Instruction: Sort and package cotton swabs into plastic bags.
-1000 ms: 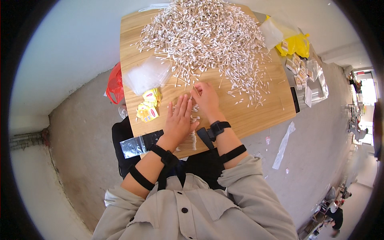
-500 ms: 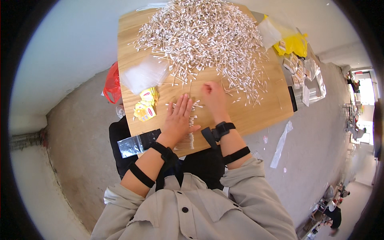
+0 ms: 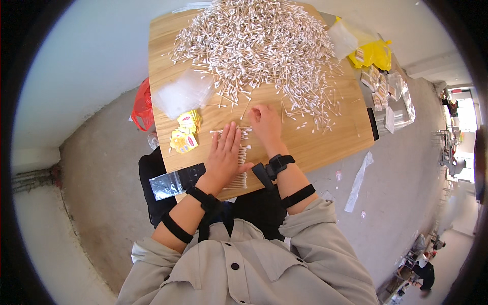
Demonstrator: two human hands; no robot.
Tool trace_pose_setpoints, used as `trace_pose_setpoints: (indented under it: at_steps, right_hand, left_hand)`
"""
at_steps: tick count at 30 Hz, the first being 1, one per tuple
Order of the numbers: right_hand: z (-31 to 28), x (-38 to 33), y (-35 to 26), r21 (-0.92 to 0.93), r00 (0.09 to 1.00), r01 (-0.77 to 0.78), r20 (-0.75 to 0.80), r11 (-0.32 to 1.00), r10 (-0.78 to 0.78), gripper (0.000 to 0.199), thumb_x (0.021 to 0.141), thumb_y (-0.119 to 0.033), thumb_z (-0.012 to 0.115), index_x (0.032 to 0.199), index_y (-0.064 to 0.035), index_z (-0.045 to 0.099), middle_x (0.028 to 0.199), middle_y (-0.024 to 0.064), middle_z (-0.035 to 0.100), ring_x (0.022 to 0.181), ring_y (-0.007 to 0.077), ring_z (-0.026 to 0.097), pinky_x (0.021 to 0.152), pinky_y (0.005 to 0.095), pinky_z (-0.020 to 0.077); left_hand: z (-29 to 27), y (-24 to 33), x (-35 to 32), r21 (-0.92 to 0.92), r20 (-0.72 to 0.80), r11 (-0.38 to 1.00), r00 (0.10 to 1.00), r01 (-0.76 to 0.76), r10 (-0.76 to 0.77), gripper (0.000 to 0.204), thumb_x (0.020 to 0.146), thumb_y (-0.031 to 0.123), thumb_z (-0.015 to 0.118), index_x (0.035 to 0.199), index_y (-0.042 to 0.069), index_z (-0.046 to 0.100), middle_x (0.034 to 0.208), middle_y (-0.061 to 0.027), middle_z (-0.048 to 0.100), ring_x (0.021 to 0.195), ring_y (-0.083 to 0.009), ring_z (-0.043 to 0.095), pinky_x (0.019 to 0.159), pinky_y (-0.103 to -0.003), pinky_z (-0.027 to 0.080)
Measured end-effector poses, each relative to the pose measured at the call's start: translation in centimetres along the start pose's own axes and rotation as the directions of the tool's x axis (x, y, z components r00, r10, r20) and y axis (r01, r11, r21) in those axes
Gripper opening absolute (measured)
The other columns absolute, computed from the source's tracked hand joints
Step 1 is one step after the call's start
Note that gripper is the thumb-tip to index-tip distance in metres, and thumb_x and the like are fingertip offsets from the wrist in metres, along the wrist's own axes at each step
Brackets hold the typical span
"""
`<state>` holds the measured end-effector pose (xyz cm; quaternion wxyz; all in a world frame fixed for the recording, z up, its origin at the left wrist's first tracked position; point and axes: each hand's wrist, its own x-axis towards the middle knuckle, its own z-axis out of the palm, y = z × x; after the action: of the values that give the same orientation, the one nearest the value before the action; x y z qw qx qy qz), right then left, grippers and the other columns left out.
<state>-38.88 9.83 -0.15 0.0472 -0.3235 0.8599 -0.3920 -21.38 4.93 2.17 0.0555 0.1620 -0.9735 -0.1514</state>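
Note:
My left hand (image 3: 225,152) lies flat with fingers stretched out over a row of cotton swabs (image 3: 239,181) at the table's near edge, covering part of it. White tips of the row show along the hand's right side and beyond its fingers. To its right, my right hand (image 3: 265,124) is low over the table, fingers curled together; whether something is pinched in them is hidden. A single cotton swab (image 3: 246,110) shows just left of the right fingers. Beyond both hands spreads a large heap of loose cotton swabs (image 3: 259,46).
Left of my hands are yellow printed cards (image 3: 185,141) and clear plastic bags (image 3: 184,94). A silvery pouch (image 3: 168,187) sticks out at the near left edge. A red bag (image 3: 144,107) hangs left of the wooden table (image 3: 325,145). Packed bundles (image 3: 378,89) and a yellow bag (image 3: 375,54) lie at right.
My right hand has shifted slightly left and nearer to me, closer to the left hand. The left hand stays almost in place over the row.

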Motion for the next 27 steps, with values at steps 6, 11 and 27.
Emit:
trace_pose_setpoints:
  at_steps: [6,11,27]
  right_hand:
    - [0.3,0.4,-1.2,-0.109,0.998,-0.038,-0.053,0.993,0.032,0.019,0.076,-0.022,0.069,0.084,-0.0059,0.065,0.087,0.0109,0.065,0.080,0.0306,0.063,0.072,0.0416,0.0499]
    - [0.1,0.7,-0.3,-0.108,0.991,-0.130,-0.029,0.986,0.127,0.016,0.073,-0.018,0.069,0.085,-0.0068,0.065,0.086,0.0095,0.065,0.077,0.0296,0.064,0.066,0.0420,0.0503]
    - [-2.4,-2.7,1.4,0.348,0.997,-0.027,-0.052,0.937,0.049,0.018,0.086,-0.006,0.058,0.101,-0.0091,0.068,0.088,0.0100,0.063,0.086,0.0239,0.060,0.075,0.0329,0.0484]
  left_hand:
    - [0.5,-0.7,1.5,0.071,-0.033,0.997,0.999,-0.040,0.043,0.103,0.071,0.062,0.067,0.145,-0.001,0.031,0.155,-0.0159,0.024,0.145,-0.0266,0.018,0.117,-0.048,0.014]
    - [0.0,-1.1,2.6,-0.027,0.062,1.000,0.998,0.009,-0.007,0.103,0.075,0.060,0.064,0.147,-0.003,0.024,0.156,-0.0189,0.020,0.145,-0.0309,0.017,0.116,-0.049,0.013]
    - [-0.5,-1.1,3.6,0.029,0.119,0.999,0.992,-0.032,0.028,0.112,0.069,0.062,0.068,0.149,0.000,0.020,0.157,-0.0170,0.016,0.146,-0.0302,0.013,0.116,-0.050,0.013]
